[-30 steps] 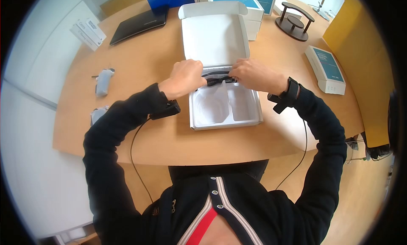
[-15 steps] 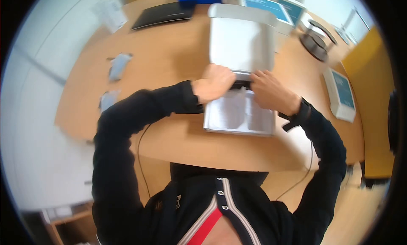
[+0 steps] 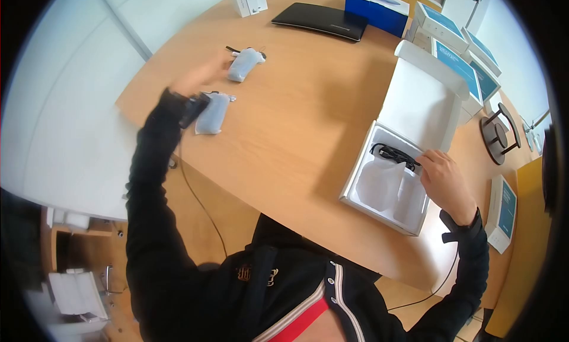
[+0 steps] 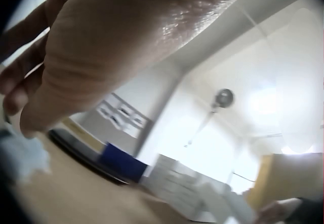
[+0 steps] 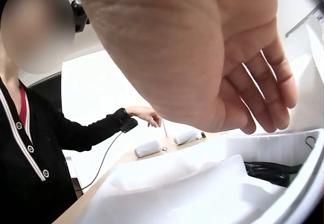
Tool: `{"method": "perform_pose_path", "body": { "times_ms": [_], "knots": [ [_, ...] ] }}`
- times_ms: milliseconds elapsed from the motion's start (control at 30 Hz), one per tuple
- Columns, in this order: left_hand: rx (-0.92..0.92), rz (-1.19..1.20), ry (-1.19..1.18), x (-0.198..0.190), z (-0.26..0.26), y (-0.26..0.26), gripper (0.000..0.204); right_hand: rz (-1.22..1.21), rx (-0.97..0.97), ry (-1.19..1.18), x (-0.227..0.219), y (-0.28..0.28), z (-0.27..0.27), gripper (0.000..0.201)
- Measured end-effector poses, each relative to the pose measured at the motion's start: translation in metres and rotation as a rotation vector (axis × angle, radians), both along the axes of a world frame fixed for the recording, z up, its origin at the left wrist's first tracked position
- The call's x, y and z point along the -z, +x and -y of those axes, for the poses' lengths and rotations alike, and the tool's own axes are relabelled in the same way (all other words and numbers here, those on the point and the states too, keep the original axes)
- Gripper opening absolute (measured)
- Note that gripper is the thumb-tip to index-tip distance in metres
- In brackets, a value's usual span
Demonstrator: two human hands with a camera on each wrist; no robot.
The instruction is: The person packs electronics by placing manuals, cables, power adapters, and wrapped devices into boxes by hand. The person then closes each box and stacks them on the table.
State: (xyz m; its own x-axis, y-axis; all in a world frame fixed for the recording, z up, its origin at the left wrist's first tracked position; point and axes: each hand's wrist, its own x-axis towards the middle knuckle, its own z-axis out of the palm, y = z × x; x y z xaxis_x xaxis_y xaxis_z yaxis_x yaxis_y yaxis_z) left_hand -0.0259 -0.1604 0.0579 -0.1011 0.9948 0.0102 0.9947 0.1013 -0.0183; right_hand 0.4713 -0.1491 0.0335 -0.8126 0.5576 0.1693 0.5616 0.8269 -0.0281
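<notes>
An open white box point(image 3: 385, 214) stands on the table with its lid point(image 3: 422, 99) raised. Its moulded tray has two large hollows, and a coiled black cable point(image 3: 391, 154) lies in the slot near the lid. My right hand point(image 3: 443, 179) hovers over the box's right side by the cable; its fingers point(image 5: 263, 90) are loosely bent and hold nothing. Far to the left, my blurred left hand point(image 3: 204, 75) reaches beside an item in cloudy plastic wrap point(image 3: 244, 65), fingers extended and apart. A second wrapped item point(image 3: 212, 114) lies nearer, beside the left wrist.
A closed black laptop point(image 3: 320, 22) and a blue box point(image 3: 379, 11) are at the back. Teal-and-white boxes point(image 3: 456, 60) stack behind the raised lid. Along the right side are a dark round stand point(image 3: 496, 135) and another teal-and-white box point(image 3: 502, 214). A white carton point(image 3: 248, 0) stands far left.
My left hand has left the box and swung left to the wrapped items. My right hand stays at the box, off the cable. The head view has turned left.
</notes>
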Motion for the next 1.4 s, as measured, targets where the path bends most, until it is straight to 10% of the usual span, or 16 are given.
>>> {"method": "perform_pose_path", "body": {
  "times_ms": [167, 567, 733, 1000, 1400],
  "knots": [
    [-0.019, 0.317, -0.112, 0.066, 0.01, -0.146, 0.022, -0.059, -0.088, 0.01, -0.016, -0.018, 0.01, 0.021],
    [0.061, 0.307, 0.323, 0.11, -0.006, -0.188, 0.012, -0.028, -0.001, 0.066, -0.041, -0.014, 0.025, 0.016],
    [0.18, 0.162, 0.431, -0.009, -0.002, -0.049, 0.006, -0.414, 0.164, -0.029, -0.062, -0.01, 0.024, 0.027],
    [0.96, 0.099, 0.419, 0.009, 0.0, 0.235, 0.007, -0.181, 0.028, 0.009, -0.032, -0.03, 0.008, 0.025],
    [1.038, -0.125, 0.324, 0.074, -0.043, 0.282, 0.008, 0.176, 0.234, -0.252, 0.021, 0.005, -0.025, 0.014]
  ]
}}
